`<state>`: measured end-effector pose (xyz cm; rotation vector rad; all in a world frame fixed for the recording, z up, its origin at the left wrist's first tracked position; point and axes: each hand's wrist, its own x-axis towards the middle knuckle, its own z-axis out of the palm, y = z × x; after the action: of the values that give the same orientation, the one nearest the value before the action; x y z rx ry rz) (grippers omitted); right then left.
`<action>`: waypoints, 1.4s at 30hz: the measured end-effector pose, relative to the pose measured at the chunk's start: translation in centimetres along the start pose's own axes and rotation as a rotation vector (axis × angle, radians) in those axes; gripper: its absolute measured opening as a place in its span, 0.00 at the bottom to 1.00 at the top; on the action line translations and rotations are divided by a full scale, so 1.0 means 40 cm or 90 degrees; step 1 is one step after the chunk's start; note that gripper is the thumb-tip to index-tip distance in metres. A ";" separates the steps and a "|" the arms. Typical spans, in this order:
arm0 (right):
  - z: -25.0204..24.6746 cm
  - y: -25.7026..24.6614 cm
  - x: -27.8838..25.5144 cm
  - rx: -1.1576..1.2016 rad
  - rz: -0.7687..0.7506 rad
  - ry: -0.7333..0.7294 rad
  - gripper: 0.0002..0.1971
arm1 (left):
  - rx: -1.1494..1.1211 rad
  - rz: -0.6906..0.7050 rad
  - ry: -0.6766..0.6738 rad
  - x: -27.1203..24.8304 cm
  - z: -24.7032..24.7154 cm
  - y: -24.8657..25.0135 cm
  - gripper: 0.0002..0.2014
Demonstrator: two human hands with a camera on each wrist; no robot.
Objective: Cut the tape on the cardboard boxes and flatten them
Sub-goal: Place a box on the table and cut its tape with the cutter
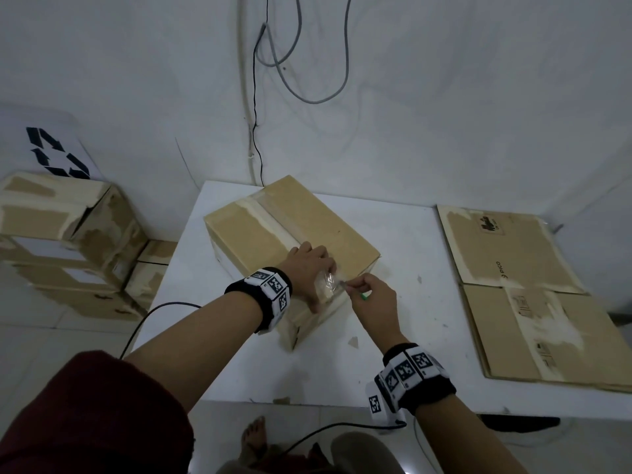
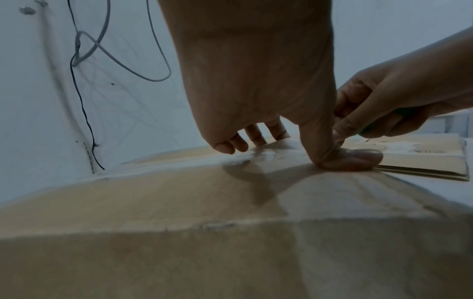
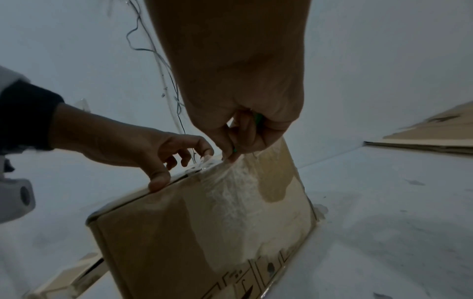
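A taped cardboard box (image 1: 290, 227) lies at an angle in the middle of the white table (image 1: 420, 343). A strip of clear tape (image 1: 273, 217) runs along its top seam. My left hand (image 1: 307, 268) presses on the box top (image 2: 179, 202) near its close edge, fingertips and thumb (image 2: 350, 159) flat on the cardboard. My right hand (image 1: 371, 295) grips a green-handled cutter (image 1: 364, 296), with its tip at the tape on the box's near top edge. In the right wrist view the right hand (image 3: 243, 101) is closed around the cutter (image 3: 258, 117) above the box's front face (image 3: 204, 232).
Flattened cardboard sheets (image 1: 523, 292) lie on the right of the table. Several taped boxes (image 1: 68, 241) are stacked on the floor at the left. Cables (image 1: 260, 97) hang on the wall behind. A black cord (image 1: 143, 323) trails off the table's left edge.
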<state>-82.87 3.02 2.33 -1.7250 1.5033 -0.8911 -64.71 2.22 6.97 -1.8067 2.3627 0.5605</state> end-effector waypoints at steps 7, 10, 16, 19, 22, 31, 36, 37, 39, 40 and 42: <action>0.005 0.019 -0.027 0.068 0.065 0.027 0.03 | -0.057 0.018 -0.022 0.003 0.001 0.012 0.39; 0.003 0.016 -0.018 0.079 0.089 0.023 0.03 | -0.048 0.021 -0.035 0.004 -0.003 0.015 0.40; 0.004 0.027 -0.045 0.091 0.094 0.052 0.07 | -0.043 0.030 -0.025 0.003 0.006 0.030 0.37; 0.009 0.031 -0.037 0.129 0.121 0.034 0.05 | -0.099 0.027 -0.007 -0.005 0.009 0.024 0.34; 0.015 0.028 -0.038 0.173 0.155 0.031 0.04 | -0.173 0.019 -0.012 -0.010 0.014 0.008 0.37; 0.013 0.009 -0.041 0.127 0.078 0.063 0.03 | -0.051 0.021 -0.076 0.018 -0.010 0.029 0.40; 0.015 0.027 -0.063 0.195 0.152 0.036 0.06 | -0.091 0.022 -0.044 0.014 0.003 0.021 0.38; 0.014 0.028 -0.064 0.210 0.161 0.027 0.06 | -0.099 0.022 -0.040 0.013 0.005 0.019 0.38; 0.016 0.024 -0.061 0.211 0.149 0.020 0.05 | -0.102 0.023 -0.038 0.010 0.004 0.019 0.38; 0.018 0.020 -0.060 0.206 0.144 0.019 0.05 | -0.104 0.024 -0.037 0.009 0.005 0.019 0.38; 0.025 0.012 -0.064 0.209 0.158 0.012 0.05 | -0.105 0.027 -0.033 0.008 0.005 0.018 0.38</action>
<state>-82.55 5.56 1.23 -1.2676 1.4515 -0.9626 -65.52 2.16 6.85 -1.7858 2.3891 0.8200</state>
